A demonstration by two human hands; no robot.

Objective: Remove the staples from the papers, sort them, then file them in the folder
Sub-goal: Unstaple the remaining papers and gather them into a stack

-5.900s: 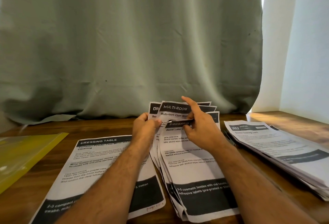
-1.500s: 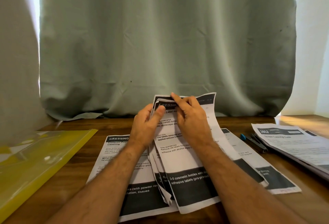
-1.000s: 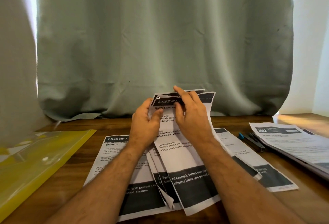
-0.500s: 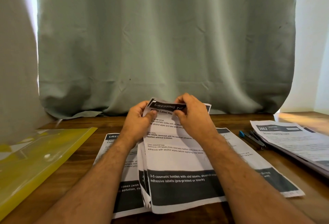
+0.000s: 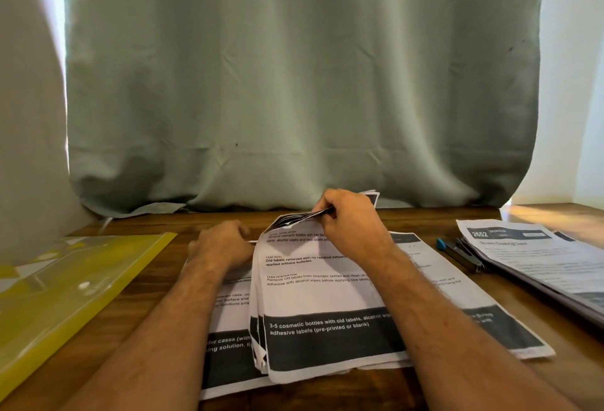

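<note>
A bundle of printed sheets (image 5: 320,296) lies in front of me on the wooden table (image 5: 137,312). My right hand (image 5: 351,226) pinches the bundle's top edge and curls it up off the table. My left hand (image 5: 224,244) sits to the left of the bundle with its fingers curled, on the sheet (image 5: 228,352) that lies beneath; whether it holds anything I cannot tell. Another loose sheet (image 5: 470,309) lies to the right of the bundle. The yellow plastic folder (image 5: 62,299) lies flat at the left.
A thick stack of papers (image 5: 542,263) sits at the right edge of the table. A dark staple remover with a blue tip (image 5: 459,252) lies between that stack and the loose sheet. A grey-green curtain (image 5: 294,84) hangs behind the table.
My left hand has let go of the bundle's top and dropped to the left onto the sheet below. My right hand alone now holds the top edge, bent over.
</note>
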